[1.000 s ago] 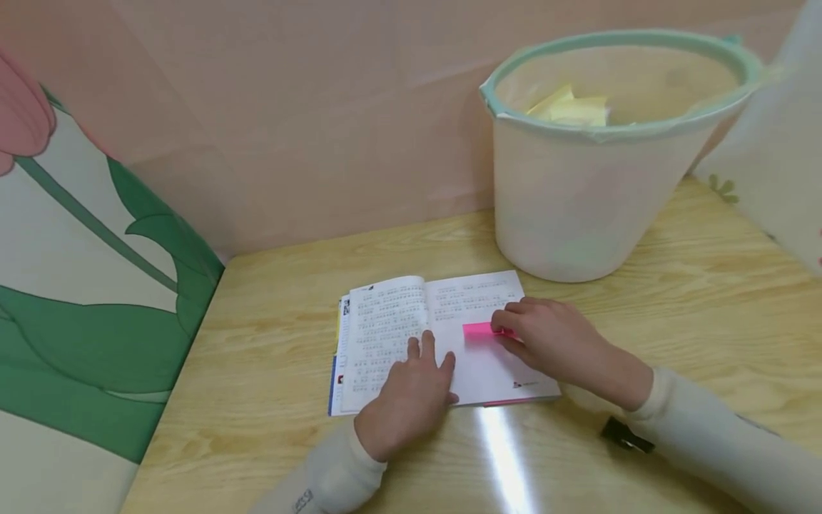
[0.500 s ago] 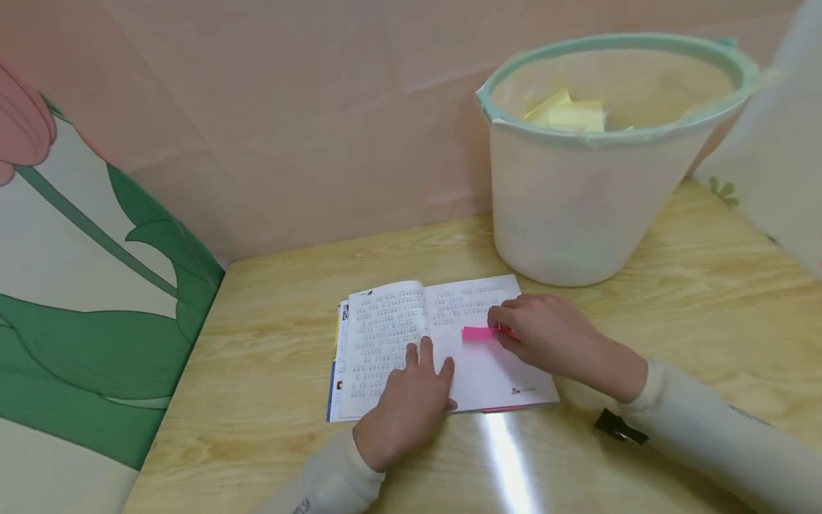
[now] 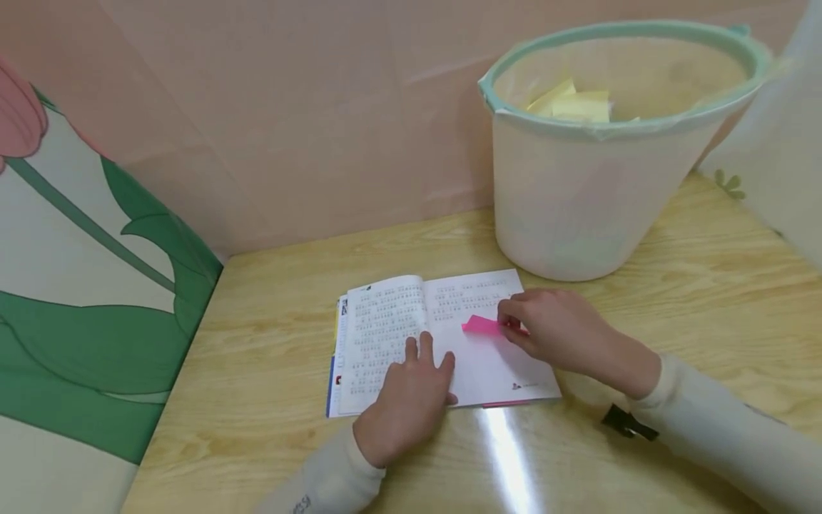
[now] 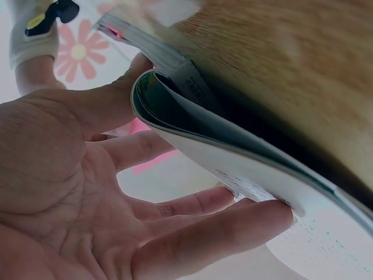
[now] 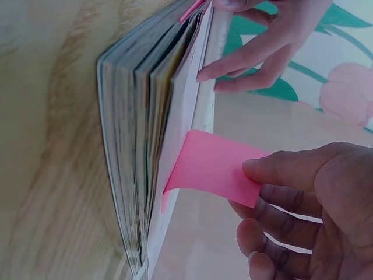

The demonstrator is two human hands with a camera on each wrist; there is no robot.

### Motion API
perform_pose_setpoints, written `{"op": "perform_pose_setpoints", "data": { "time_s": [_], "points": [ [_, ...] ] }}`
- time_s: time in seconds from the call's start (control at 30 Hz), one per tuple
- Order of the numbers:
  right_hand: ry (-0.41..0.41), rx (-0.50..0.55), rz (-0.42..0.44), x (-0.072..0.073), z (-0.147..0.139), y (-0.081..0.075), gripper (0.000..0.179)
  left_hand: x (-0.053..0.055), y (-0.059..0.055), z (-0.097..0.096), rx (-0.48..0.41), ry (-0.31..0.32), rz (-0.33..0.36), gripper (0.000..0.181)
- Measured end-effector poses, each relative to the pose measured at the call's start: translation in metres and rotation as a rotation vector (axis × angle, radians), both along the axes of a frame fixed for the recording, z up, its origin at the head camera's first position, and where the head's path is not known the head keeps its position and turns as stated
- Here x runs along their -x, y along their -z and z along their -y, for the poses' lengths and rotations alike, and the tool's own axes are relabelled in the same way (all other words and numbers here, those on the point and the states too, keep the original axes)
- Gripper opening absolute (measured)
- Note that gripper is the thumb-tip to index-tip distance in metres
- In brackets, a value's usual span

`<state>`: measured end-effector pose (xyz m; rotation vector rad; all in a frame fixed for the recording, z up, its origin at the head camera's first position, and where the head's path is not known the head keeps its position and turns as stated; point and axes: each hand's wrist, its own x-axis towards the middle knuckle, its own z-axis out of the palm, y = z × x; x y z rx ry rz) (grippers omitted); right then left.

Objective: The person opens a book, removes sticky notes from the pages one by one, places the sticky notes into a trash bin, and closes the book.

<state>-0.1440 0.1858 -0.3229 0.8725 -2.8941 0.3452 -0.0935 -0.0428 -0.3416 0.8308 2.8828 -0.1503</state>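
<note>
Pink paper slip (image 5: 213,163): one end pinched between thumb and index finger of right hand (image 3: 568,332); opposite end meets the right-hand page of the open book (image 3: 494,368), the rest lifted clear of it. Remaining right-hand fingers bent beneath the slip, in the right wrist view. Left hand (image 3: 407,396): fingers spread, resting on the pages across the fold. Book lies flat on the table (image 3: 257,343), well in from its left and back edges.

Bin (image 3: 578,207), pale with green rim, stands at the table's back edge toward the back right corner; yellow paper (image 3: 581,107) inside. Bin floor hidden by front wall. Table's near edge cut off. Print too small to read. Black object (image 3: 629,422) beside right sleeve (image 3: 726,428): identity unclear.
</note>
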Motion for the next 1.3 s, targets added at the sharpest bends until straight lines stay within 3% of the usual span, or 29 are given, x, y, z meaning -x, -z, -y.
{"op": "perform_pose_setpoints", "data": {
  "time_s": [0.23, 0.57, 0.87, 1.3],
  "points": [
    [0.003, 0.002, -0.019, 0.003, -0.002, -0.003, 0.01, 0.004, -0.002, 0.001, 0.011, -0.004, -0.019, 0.051],
    [0.021, -0.011, -0.003, 0.002, -0.005, -0.007, 0.008, 0.001, 0.0, 0.001, -0.024, -0.023, -0.014, 0.05],
    [0.025, -0.006, -0.018, 0.001, -0.011, -0.01, 0.01, 0.001, -0.003, -0.003, -0.045, -0.065, 0.087, 0.051],
    [0.059, 0.001, -0.017, 0.0, -0.016, -0.011, 0.013, -0.001, -0.006, -0.008, -0.025, -0.083, 0.112, 0.052]
  ]
}}
